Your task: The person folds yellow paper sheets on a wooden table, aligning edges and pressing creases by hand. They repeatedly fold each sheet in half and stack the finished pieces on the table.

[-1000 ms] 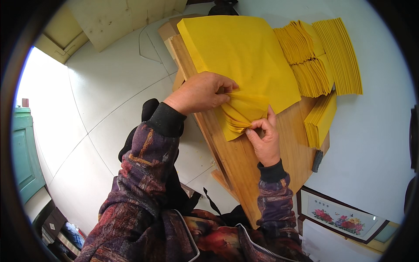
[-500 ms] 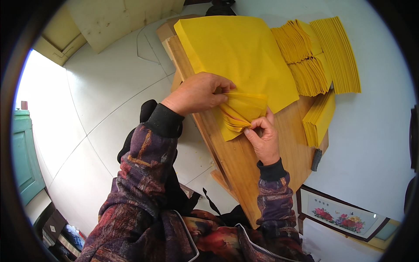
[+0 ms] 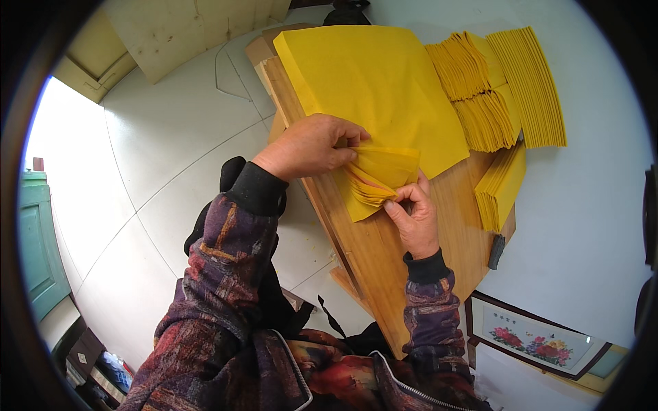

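Head view shows both hands pinching the fanned near corner of the yellow paper stack (image 3: 373, 89), left hand (image 3: 308, 145) above, right hand (image 3: 413, 218) below

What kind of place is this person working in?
Probably a small home workshop for folding paper: a plain wooden table on a pale tiled floor, fanned stacks of yellow paper, and a framed flower picture leaning on the wall.

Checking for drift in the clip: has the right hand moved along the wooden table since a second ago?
No. The right hand pinches the folded yellow paper at the same spot on the wooden table, beside the near corner of the large yellow sheet stack.
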Available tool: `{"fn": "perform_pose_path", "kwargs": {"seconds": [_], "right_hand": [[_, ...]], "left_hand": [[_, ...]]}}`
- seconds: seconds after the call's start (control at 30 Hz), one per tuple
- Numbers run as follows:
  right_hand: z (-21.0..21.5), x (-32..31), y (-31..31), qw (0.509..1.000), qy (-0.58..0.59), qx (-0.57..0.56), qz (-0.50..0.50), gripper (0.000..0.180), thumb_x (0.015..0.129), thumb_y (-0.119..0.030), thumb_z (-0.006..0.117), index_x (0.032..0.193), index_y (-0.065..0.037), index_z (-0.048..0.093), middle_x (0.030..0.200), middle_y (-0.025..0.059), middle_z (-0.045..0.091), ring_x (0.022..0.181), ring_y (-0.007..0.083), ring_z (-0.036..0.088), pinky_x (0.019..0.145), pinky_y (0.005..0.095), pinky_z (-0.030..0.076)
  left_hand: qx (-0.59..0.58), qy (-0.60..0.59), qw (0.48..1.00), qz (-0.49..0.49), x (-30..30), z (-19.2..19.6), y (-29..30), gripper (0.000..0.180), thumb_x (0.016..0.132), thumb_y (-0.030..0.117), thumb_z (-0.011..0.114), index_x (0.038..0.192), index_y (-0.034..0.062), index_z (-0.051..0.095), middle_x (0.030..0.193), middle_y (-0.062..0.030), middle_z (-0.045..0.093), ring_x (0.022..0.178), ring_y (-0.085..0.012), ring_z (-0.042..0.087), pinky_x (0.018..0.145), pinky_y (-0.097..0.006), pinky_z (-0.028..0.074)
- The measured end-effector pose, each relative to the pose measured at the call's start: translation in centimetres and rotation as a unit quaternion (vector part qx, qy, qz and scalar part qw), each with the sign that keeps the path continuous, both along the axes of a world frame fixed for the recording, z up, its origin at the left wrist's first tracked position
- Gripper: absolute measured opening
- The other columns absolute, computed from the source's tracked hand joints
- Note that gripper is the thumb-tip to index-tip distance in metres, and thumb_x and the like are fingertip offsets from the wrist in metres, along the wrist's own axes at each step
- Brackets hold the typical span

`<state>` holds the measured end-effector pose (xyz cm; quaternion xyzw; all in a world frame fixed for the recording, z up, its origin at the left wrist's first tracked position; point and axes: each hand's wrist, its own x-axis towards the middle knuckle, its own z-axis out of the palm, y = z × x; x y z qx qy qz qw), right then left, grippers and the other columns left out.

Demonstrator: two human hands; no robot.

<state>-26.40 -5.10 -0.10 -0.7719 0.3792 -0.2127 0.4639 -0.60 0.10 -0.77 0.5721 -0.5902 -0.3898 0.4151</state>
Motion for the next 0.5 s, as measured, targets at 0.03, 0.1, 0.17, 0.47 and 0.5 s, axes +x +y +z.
{"fn": "perform_pose_path", "kwargs": {"seconds": [0.03, 0.1, 0.17, 0.47, 0.5], "right_hand": [[-0.01, 0.02, 0.01, 1.0, -0.002, 0.0, 0.0, 0.016, 0.08, -0.008, 0.071, 0.08, -0.006, 0.055, 0.131, 0.0205, 0.045, 0.137, 0.0323, 0.031, 0.102, 0.0405, 0.035], [-0.01, 0.04, 0.04, 1.0, -0.004, 0.0, -0.002, 0.016, 0.081, -0.009, 0.071, 0.08, -0.006, 0.055, 0.13, 0.0204, 0.045, 0.138, 0.0325, 0.03, 0.102, 0.0409, 0.035], [0.02, 0.05, 0.08, 1.0, -0.007, 0.002, -0.004, 0.016, 0.081, -0.009, 0.071, 0.08, -0.005, 0.056, 0.129, 0.0205, 0.046, 0.138, 0.0323, 0.03, 0.102, 0.041, 0.035], [-0.08, 0.19, -0.06, 1.0, -0.028, -0.01, 0.009, 0.015, 0.08, -0.008, 0.07, 0.079, -0.004, 0.056, 0.141, 0.023, 0.039, 0.13, 0.0284, 0.04, 0.098, 0.0378, 0.039], [-0.11, 0.18, -0.08, 1.0, -0.027, -0.012, 0.01, 0.015, 0.08, -0.008, 0.07, 0.079, -0.004, 0.056, 0.141, 0.023, 0.039, 0.13, 0.0284, 0.04, 0.098, 0.0378, 0.039]], "left_hand": [[-0.001, 0.0, 1.0, -0.001, 0.03, 0.02, 0.01, 0.012, 0.082, 0.006, 0.065, 0.089, -0.0035, 0.063, 0.109, -0.0104, 0.07, 0.085, -0.0221, 0.067, 0.078, -0.03, 0.052], [-0.005, -0.003, 1.0, -0.006, 0.11, 0.05, 0.0, 0.012, 0.081, 0.006, 0.066, 0.087, -0.0032, 0.062, 0.11, -0.0104, 0.069, 0.086, -0.0224, 0.066, 0.079, -0.03, 0.052], [-0.011, -0.012, 1.0, -0.014, 0.21, 0.07, -0.03, 0.012, 0.081, 0.007, 0.066, 0.085, -0.0028, 0.061, 0.112, -0.0106, 0.068, 0.087, -0.0229, 0.066, 0.08, -0.03, 0.052], [-0.008, -0.001, 0.999, -0.046, 0.59, 0.23, 0.22, 0.019, 0.075, 0.004, 0.072, 0.087, -0.0008, 0.059, 0.121, -0.0098, 0.064, 0.094, -0.0223, 0.065, 0.084, -0.03, 0.052], [0.001, 0.001, 0.999, -0.045, 0.57, 0.24, 0.21, 0.019, 0.075, 0.003, 0.072, 0.087, -0.0009, 0.059, 0.121, -0.0097, 0.064, 0.094, -0.0222, 0.065, 0.084, -0.03, 0.052]]}}
